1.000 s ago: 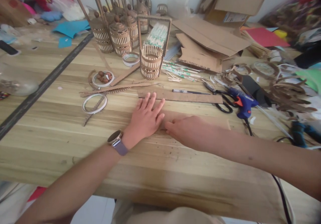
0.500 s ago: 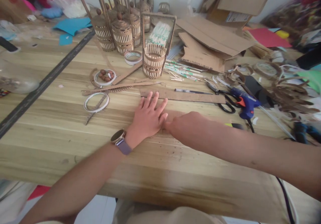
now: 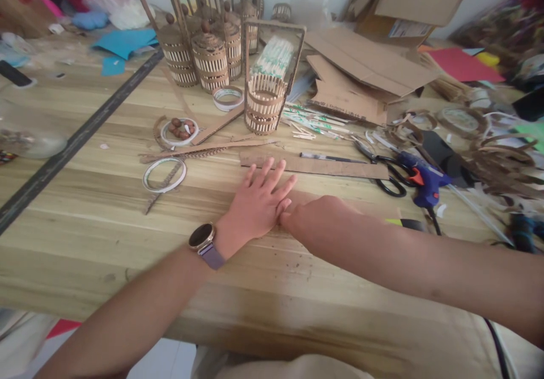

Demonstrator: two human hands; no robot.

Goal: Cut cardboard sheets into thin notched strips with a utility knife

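Observation:
My left hand (image 3: 261, 209) lies flat on the wooden table, fingers spread, with a watch (image 3: 203, 237) on its wrist. Its fingertips touch or nearly touch the lower edge of a long cardboard strip (image 3: 340, 167). Close against its thumb, my right hand (image 3: 312, 216) is curled shut and pressed down to the tabletop. The right fingers are mostly hidden, so whatever they hold cannot be made out. Beyond the strip stands a small basket of light sticks and cardboard bands (image 3: 266, 104) with a tall handle. A pen (image 3: 329, 157) rests along the strip's upper edge.
Black-handled scissors (image 3: 393, 183) and a blue glue gun (image 3: 427, 181) lie to the right. Tape rolls (image 3: 164, 175), brown beads (image 3: 181, 128) and a black ruler-like bar (image 3: 91, 124) are on the left. Lidded stick baskets (image 3: 210, 59) and cardboard sheets (image 3: 369, 62) fill the back.
My left hand has shifted slightly to the right along the strip. My right hand stays closed beside it, and the whole view has moved a little.

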